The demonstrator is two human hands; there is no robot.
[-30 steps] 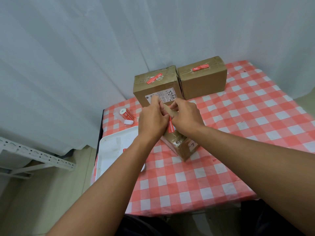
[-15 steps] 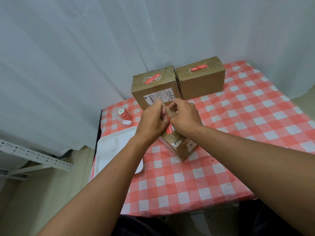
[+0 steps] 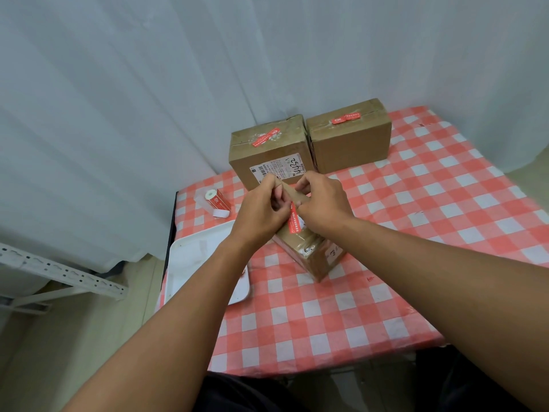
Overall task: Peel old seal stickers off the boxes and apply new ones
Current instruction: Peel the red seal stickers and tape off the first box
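Holding a taped box (image 3: 309, 251), both hands pinch its red sticker (image 3: 295, 223).

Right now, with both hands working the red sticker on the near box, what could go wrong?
The left hand and right hand pinch at the red sticker on the near box, which looks tilted up on an edge; it may slip or tip. The sticker could tear and leave scraps, as the whitish residue around the sticker on the back left box suggests. The tray overhangs the table edge; an elbow nudge might drop it.
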